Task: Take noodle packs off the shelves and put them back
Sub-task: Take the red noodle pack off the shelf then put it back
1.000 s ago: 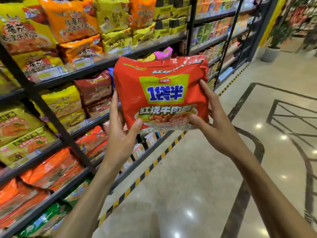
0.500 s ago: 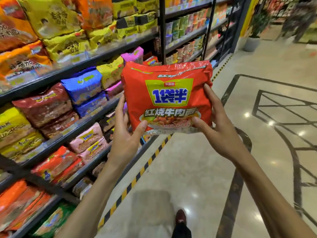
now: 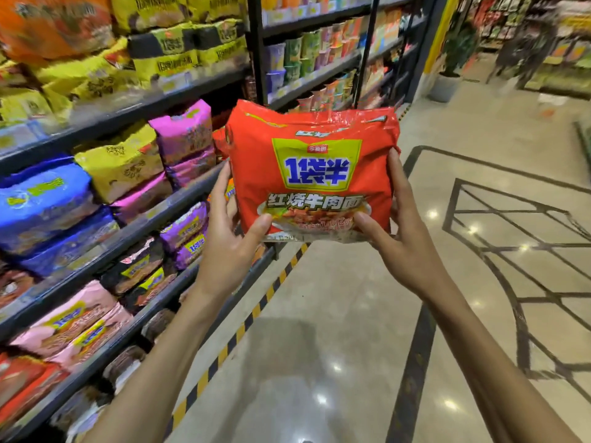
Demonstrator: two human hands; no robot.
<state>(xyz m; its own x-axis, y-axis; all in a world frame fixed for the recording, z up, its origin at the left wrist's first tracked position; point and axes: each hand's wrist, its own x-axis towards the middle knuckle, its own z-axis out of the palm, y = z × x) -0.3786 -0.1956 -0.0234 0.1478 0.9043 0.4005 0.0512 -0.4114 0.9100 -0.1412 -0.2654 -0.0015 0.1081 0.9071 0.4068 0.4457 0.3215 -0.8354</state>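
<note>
Shelves [image 3: 134, 105], far left: black tiers stacked with multi-packs. The top tier holds orange and yellow ones. Next tier down: blue packs [image 3: 44, 199], yellow packs [image 3: 121, 161], magenta packs [image 3: 184, 132]. Below those: purple packs [image 3: 187, 227] and pale pink packs [image 3: 70, 318], both marked "1袋半". Much of this side is blurred.

Left hand [image 3: 230, 251]: thumb pressed on the front lower-left corner of the red noodle pack [image 3: 313, 167]; fingers [image 3: 220, 187] run up its left edge and behind it.

The pack is held upright in the air, off the shelves, beside the end of the magenta tier and over the aisle floor [image 3: 319, 330]. Label: blue "1袋半" on a yellow panel, "红烧牛肉面" beneath, bowl picture at the bottom. The small red tag above the panel is unreadable.

Right hand [image 3: 409, 244]: thumb on the front lower-right corner, fingers curled round the right edge.

Behind the pack: cup noodles [image 3: 307, 49] in the next bay. Yellow-black floor tape [image 3: 256, 310] runs along the shelf base. Back right: potted plant [image 3: 451, 59].
</note>
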